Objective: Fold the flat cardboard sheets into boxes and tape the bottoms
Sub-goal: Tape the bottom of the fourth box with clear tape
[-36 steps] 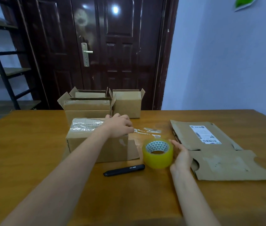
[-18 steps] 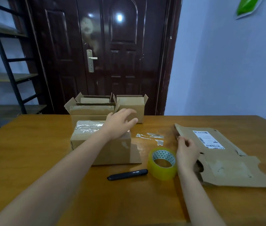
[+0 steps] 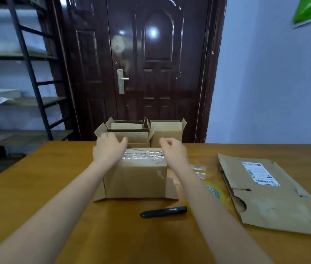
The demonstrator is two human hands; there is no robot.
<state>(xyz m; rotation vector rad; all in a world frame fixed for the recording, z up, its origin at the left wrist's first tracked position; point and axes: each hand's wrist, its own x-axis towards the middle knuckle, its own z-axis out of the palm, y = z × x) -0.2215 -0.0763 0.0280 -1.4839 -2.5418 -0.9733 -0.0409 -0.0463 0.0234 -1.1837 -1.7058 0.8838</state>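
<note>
A taped cardboard box [image 3: 135,178] stands upside down in the middle of the table, clear tape across its top and loose flaps spread at its base. My left hand [image 3: 109,149] hovers at its far left corner, fingers loosely curled, holding nothing. My right hand [image 3: 173,151] is at the far right corner, fingers curled in, also holding nothing. Flat cardboard sheets [image 3: 265,191] with a shipping label lie to the right. A yellow tape roll [image 3: 215,193] sits between box and sheets, partly hidden by my right forearm.
Three folded open boxes [image 3: 131,132] stand at the table's far edge, one of them [image 3: 167,131] on the right. A black utility knife [image 3: 163,212] lies in front of the box. Scraps of clear tape [image 3: 198,171] lie right of the box. A dark door and metal shelves stand behind.
My right hand left the flat sheets and tape roll and rose to the box's far right corner. My left hand shifted to the far left corner. The view tilted up.
</note>
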